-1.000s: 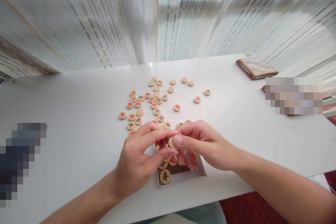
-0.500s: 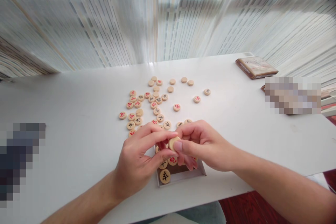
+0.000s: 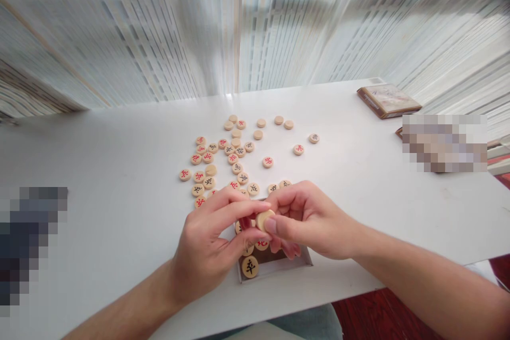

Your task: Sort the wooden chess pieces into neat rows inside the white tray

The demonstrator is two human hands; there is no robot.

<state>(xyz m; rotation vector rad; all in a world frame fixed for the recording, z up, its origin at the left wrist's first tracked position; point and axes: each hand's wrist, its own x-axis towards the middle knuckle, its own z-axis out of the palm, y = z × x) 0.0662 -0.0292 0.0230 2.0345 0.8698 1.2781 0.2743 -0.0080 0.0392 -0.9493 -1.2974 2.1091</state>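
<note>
"Striped curtain [image 3: 199, 37], white worktop [image 3: 119, 170]. Where's the wooden disc [image 3: 264, 220]?"
"Above the box [image 3: 279, 270], by the near edge: left hand [image 3: 217, 223] pinching its rim, right hand [image 3: 311, 220] gripping, thumb on face."
"Handling?"
"Probably light, hard, slippery; hold the rim."

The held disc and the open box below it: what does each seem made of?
Held disc: probably wood, smooth, perhaps lacquered, from its even pale tan colour.
Open box: likely matte cardboard, from its thin, pale walls and brown floor.
</note>
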